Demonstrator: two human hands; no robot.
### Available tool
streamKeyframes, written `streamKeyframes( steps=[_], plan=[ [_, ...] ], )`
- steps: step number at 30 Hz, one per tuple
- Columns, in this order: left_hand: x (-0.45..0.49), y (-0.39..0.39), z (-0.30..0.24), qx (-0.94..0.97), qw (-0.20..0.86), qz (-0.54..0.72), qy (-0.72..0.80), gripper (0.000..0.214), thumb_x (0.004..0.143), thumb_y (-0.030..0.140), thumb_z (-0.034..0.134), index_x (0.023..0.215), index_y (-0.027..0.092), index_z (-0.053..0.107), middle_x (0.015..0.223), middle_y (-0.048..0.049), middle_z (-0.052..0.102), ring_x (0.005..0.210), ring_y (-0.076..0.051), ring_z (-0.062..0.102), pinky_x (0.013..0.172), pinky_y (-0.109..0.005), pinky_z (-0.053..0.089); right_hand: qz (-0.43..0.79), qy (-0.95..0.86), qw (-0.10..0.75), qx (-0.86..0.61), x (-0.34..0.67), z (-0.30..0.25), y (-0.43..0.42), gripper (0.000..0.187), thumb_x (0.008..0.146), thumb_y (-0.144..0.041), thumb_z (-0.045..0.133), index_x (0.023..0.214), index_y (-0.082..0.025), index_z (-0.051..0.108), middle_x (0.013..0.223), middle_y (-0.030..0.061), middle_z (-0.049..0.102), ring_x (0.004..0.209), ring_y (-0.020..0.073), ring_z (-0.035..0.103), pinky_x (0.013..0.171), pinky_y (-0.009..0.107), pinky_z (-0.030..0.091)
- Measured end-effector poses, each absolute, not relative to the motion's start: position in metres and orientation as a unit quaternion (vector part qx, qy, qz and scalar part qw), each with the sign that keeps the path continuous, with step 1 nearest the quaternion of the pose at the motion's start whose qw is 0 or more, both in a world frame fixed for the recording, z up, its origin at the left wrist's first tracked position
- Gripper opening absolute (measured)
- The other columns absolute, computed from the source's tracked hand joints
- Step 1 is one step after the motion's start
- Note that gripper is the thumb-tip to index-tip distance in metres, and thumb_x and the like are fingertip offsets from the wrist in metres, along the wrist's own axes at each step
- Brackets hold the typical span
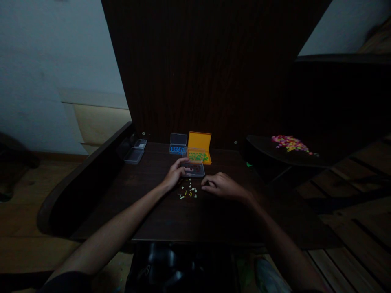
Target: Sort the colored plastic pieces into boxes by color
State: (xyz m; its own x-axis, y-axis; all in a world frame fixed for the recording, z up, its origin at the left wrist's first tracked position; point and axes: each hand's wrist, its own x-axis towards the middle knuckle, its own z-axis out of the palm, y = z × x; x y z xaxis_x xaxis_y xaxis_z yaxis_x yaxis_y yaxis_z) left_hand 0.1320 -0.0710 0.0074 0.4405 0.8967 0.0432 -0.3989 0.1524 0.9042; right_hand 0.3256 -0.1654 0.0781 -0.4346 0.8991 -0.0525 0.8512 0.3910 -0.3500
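Note:
A small clear plastic box (200, 174) with dark reddish-brown pieces inside lies on the dark wooden table. My left hand (173, 176) grips its left side, thumb and fingers at the edge. Just to the right of a scatter of small cream and yellow pieces (193, 190), my right hand (224, 186) hovers low with fingers curled and pressed together; whatever they hold, if anything, is too small to see. Behind the clear box stands an open orange box (199, 141) with green pieces (198, 156) in it. Beside that, another open clear box (178, 139) holds blue pieces (177, 149).
At the table's left are an open clear box (133, 156) and a smaller clear case (141, 143). A raised wooden side (82, 179) borders the left, and a tall dark panel (201, 73) the back. Pink and yellow pieces (290, 143) are heaped on a dark shelf (262, 145) at right.

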Motion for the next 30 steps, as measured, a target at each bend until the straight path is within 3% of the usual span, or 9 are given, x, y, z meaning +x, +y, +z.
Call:
streamKeyframes(
  steps=[4,7,13,16,22,30],
  plan=[
    [0.132,-0.071,0.007,0.475,0.704,0.447,0.281,0.056,0.056,0.009,0.050,0.111,0.017,0.057,0.086,-0.0028,0.068,0.083,-0.019,0.068,0.072,-0.030,0.054,0.103,-0.810,0.107,-0.568,0.325,0.091,-0.147,0.021,0.089,-0.032,0.055,0.099,-0.019,0.068,0.072,0.0002,0.064,0.063,0.0115,0.054,0.060,0.022,0.032],
    [0.132,-0.070,0.006,0.480,0.701,0.445,0.284,0.055,0.058,0.010,0.051,0.112,0.017,0.056,0.084,-0.0027,0.068,0.082,-0.019,0.068,0.073,-0.031,0.054,0.068,-0.796,0.065,-0.598,0.323,0.095,-0.133,0.019,0.087,-0.031,0.057,0.098,-0.020,0.069,0.079,0.0029,0.066,0.068,0.0136,0.057,0.061,0.023,0.034],
    [0.133,-0.070,0.004,0.473,0.705,0.456,0.266,0.050,0.057,0.010,0.053,0.106,0.018,0.060,0.112,-0.0063,0.063,0.086,-0.019,0.068,0.071,-0.029,0.054,0.072,-0.785,-0.033,-0.615,0.313,0.098,-0.115,0.017,0.085,-0.034,0.059,0.093,-0.023,0.070,0.091,0.0052,0.069,0.081,0.0184,0.061,0.063,0.024,0.037],
    [0.133,-0.070,0.002,0.475,0.707,0.455,0.260,0.051,0.057,0.008,0.052,0.106,0.018,0.060,0.117,-0.0067,0.062,0.087,-0.018,0.067,0.069,-0.027,0.054,0.079,-0.778,-0.048,-0.622,0.312,0.100,-0.114,0.018,0.084,-0.035,0.060,0.092,-0.023,0.071,0.090,0.0049,0.069,0.081,0.0183,0.062,0.063,0.024,0.038],
    [0.133,-0.069,0.002,0.477,0.710,0.453,0.252,0.052,0.058,0.008,0.052,0.109,0.017,0.058,0.112,-0.0075,0.063,0.087,-0.019,0.067,0.073,-0.031,0.055,0.059,-0.790,0.007,-0.610,0.316,0.109,-0.120,0.023,0.089,-0.029,0.050,0.094,-0.023,0.072,0.086,0.0043,0.070,0.075,0.0159,0.061,0.062,0.023,0.036],
    [0.132,-0.070,0.005,0.477,0.698,0.462,0.267,0.049,0.059,0.008,0.051,0.106,0.017,0.059,0.099,-0.0043,0.066,0.082,-0.017,0.067,0.070,-0.028,0.054,0.118,-0.838,0.081,-0.526,0.317,0.103,-0.141,0.023,0.084,-0.021,0.053,0.097,-0.019,0.072,0.073,0.0009,0.066,0.061,0.0108,0.053,0.060,0.021,0.033]
  ],
)
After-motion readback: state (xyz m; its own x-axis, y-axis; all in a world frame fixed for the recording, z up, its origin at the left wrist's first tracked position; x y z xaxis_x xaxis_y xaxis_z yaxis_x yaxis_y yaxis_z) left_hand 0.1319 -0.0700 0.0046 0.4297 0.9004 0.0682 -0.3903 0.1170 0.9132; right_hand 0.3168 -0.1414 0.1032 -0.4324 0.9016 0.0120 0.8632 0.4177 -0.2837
